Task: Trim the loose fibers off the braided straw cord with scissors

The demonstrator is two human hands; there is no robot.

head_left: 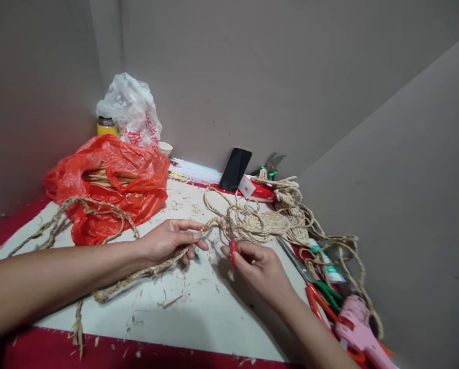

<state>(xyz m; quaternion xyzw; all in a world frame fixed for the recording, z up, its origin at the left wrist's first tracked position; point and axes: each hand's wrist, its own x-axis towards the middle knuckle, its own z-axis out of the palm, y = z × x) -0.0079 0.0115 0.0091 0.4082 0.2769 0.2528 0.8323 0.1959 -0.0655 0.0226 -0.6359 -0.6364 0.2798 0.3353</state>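
Observation:
My left hand (172, 241) pinches a braided straw rope (98, 207) that loops across the white table (198, 312) toward the red bag. My right hand (258, 269) is closed on a small red tool (233, 253), held upright next to the rope's tangled end (233, 220). Behind that tangle lie flat coiled straw pieces (273, 222). The two hands sit close together near the table's middle.
A red plastic bag (114, 189) with wooden sticks lies at the back left, with a white bag (131, 110) and a yellow jar (106, 126) behind it. A phone (235, 169) leans on the wall. Scissors (317, 297) and a pink glue gun (362, 330) lie at the right.

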